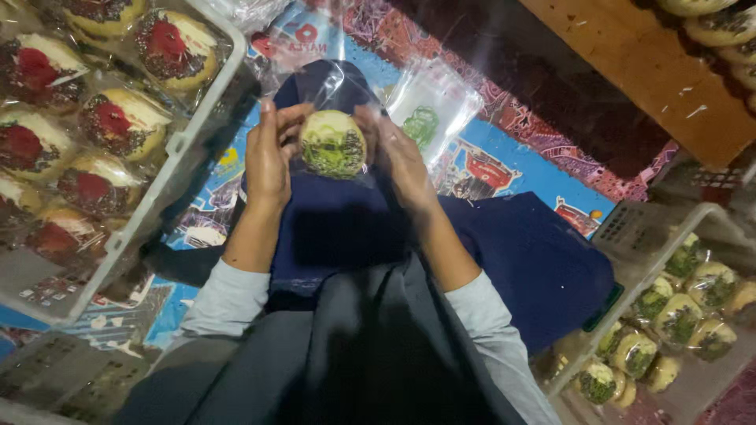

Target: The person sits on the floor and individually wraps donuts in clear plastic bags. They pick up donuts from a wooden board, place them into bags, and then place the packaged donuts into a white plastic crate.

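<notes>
A round pale bun with green topping (333, 144) sits inside a clear plastic bag (331, 86), held up over my lap. My left hand (270, 154) grips the bag's left side, fingers up along the bun. My right hand (400, 154) holds the right side of the same bag. Below both hands lies dark blue cloth (346, 228) on my legs. The bag's open top rises above the bun.
A white crate (169, 161) at the left holds several bagged buns with red topping. Another crate (654, 271) at the lower right holds green-topped buns. Empty clear bags (431, 106) lie on a patterned blue mat (520, 169). A wooden board (654, 71) with more buns is at the upper right.
</notes>
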